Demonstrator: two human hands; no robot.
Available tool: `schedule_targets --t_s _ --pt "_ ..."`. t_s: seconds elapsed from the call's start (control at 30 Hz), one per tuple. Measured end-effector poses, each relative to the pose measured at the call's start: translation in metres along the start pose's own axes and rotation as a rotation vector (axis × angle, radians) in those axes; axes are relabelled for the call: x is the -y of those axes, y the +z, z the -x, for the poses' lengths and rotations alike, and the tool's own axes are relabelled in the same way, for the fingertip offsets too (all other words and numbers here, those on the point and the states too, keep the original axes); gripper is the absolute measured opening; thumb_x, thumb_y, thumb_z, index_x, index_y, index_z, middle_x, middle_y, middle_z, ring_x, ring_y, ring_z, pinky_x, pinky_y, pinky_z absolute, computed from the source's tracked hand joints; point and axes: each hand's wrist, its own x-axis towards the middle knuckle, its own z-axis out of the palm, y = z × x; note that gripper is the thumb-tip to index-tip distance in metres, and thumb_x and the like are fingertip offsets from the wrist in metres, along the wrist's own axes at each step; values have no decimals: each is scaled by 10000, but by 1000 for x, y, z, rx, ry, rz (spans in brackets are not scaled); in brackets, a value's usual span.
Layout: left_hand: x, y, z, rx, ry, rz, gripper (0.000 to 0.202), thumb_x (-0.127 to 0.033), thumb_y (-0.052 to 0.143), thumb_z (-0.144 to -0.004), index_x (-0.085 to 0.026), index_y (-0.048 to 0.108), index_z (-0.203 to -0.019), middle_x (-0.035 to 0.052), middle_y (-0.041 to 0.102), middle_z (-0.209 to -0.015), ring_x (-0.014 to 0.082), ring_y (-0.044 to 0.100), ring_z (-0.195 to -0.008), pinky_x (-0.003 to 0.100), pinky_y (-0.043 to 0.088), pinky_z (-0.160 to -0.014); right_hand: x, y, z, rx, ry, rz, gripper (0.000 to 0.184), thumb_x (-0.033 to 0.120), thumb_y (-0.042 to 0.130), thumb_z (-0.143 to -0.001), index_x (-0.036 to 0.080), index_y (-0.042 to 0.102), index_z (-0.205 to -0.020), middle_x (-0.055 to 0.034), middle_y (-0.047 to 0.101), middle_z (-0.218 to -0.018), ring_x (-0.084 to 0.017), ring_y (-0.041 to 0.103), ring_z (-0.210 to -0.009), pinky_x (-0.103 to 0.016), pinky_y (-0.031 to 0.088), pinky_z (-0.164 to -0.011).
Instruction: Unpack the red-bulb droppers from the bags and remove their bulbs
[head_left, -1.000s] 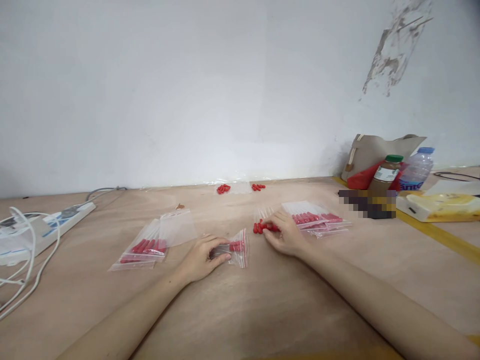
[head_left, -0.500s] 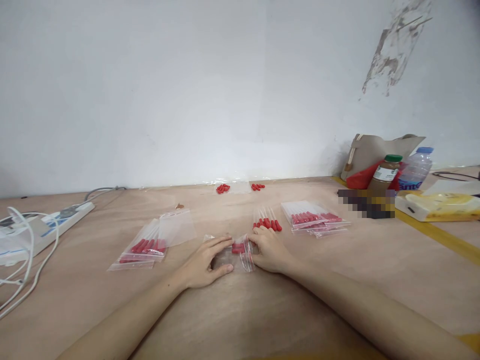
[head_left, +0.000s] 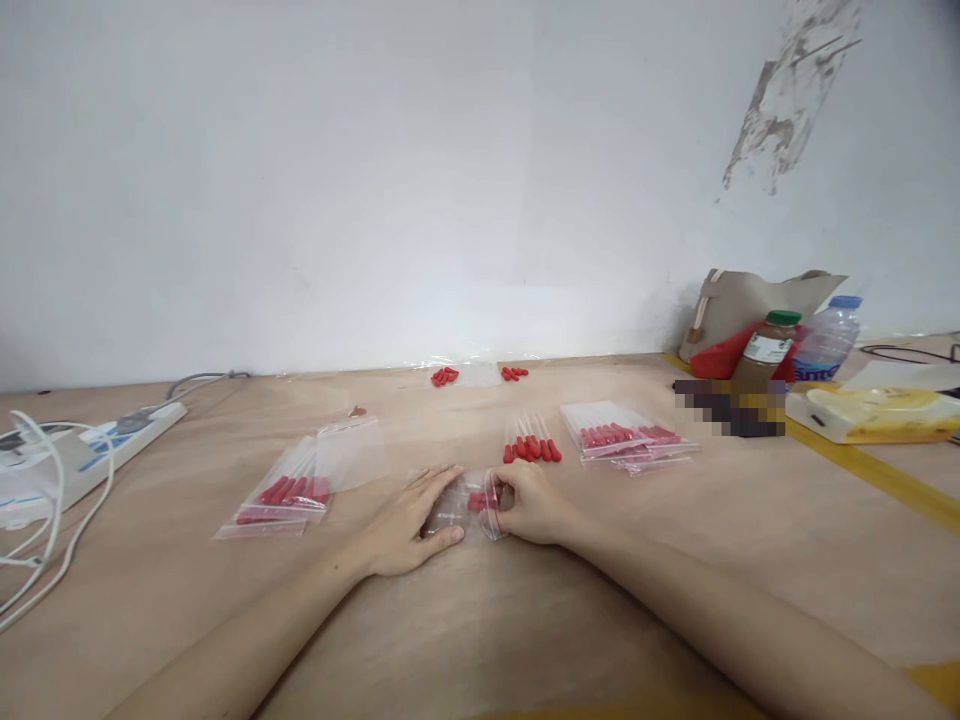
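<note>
A small clear zip bag (head_left: 450, 515) lies on the table between my hands, with red rubber dropper bulbs (head_left: 478, 500) showing inside near its mouth. My left hand (head_left: 409, 525) rests over the bag's left part, fingers stretched and thumb apart. At the bag's right end my right hand (head_left: 532, 502) pinches the zip edge between thumb and fingers. Just beyond the right hand lie several loose droppers (head_left: 532, 449) with red bulbs and clear tubes. Filled bags of droppers (head_left: 289, 490) lie left of my left hand, beside a flat clear bag (head_left: 349, 453).
More filled dropper bags (head_left: 626, 432) are stacked at the right. Loose red bulbs (head_left: 445, 377) lie by the wall. A power strip (head_left: 112, 450) with white cables stands at the left. Two bottles (head_left: 766, 350), a beige bag (head_left: 750, 295) and a yellow tissue pack (head_left: 877, 412) occupy the right.
The bag's mouth end looks narrower and more upright at my right fingertips, with the thumb and fingers drawn closer around it. My left hand has shifted very slightly left.
</note>
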Motion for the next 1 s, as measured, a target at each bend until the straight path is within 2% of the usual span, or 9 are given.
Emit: schedule_targets --t_s 0.13,0.33,0.57,0.67,0.8,1.0 --pt "0 -1 -1 50 2 -34 583 -487 416 -838 -247 277 -1351 69 272 -1421 252 248 -1297 452 244 -1046 -4 -7 2 41 75 -177 54 199 604 -652 172 573 -687 37 548 -570 -82 472 -511 -183 328 -452" --pt "2 1 0 85 -19 -84 595 -502 371 -853 -278 197 -1376 51 192 -1445 238 171 -1323 454 179 -1068 -6 -15 4 96 85 -202 151 209 652 -614 169 560 -728 31 569 -618 -88 502 -555 -180 354 -473" --pt "0 0 0 102 -64 -112 588 -524 342 -854 -276 216 -1372 51 178 -1448 243 163 -1324 454 180 -1067 -9 -21 3 67 158 -155 229 126 642 -556 166 553 -763 35 568 -624 -91 519 -569 -185 379 -493" --pt "0 -1 1 106 -83 -126 583 -531 321 -857 -273 224 -1370 47 179 -1450 238 168 -1324 447 185 -1067 -15 -27 0 96 219 -260 224 147 669 -543 161 570 -743 21 595 -655 -96 542 -582 -192 400 -497" --pt "-2 -4 2 100 -115 -151 577 -539 313 -854 -270 255 -1361 43 223 -1440 233 213 -1312 429 217 -1057 -21 -46 -8 137 373 -552 231 178 716 -531 141 589 -720 -27 653 -739 -128 601 -671 -222 458 -565" --pt "-3 -11 2 57 -82 -202 540 -503 400 -826 -254 367 -1304 70 338 -1388 260 311 -1262 460 255 -1023 -38 -85 -11 50 494 -730 290 281 756 -544 156 606 -759 -11 662 -665 -116 606 -603 -233 484 -552"
